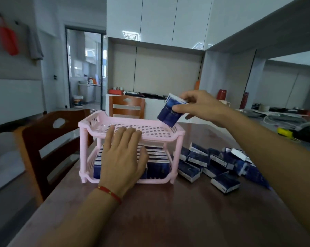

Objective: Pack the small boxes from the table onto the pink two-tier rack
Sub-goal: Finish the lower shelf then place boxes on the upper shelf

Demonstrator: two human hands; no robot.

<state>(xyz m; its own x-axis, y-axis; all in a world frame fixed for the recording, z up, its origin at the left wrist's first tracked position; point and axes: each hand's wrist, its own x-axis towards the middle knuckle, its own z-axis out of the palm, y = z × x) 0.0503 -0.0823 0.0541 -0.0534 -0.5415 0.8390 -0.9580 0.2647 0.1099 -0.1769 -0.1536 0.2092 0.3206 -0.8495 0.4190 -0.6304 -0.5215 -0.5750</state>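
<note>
Now my right hand pinches a small dark-blue cardboard box over the far right corner of the pink plastic two-tier rack; my left hand, flat and spread, steadies its front edge. I should lower the box upright against that corner.

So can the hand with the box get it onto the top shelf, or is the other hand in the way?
Probably yes. The right hand holds the box over the top shelf's far right corner, which looks bare. The left hand rests on the front edge, away from that corner.
</note>
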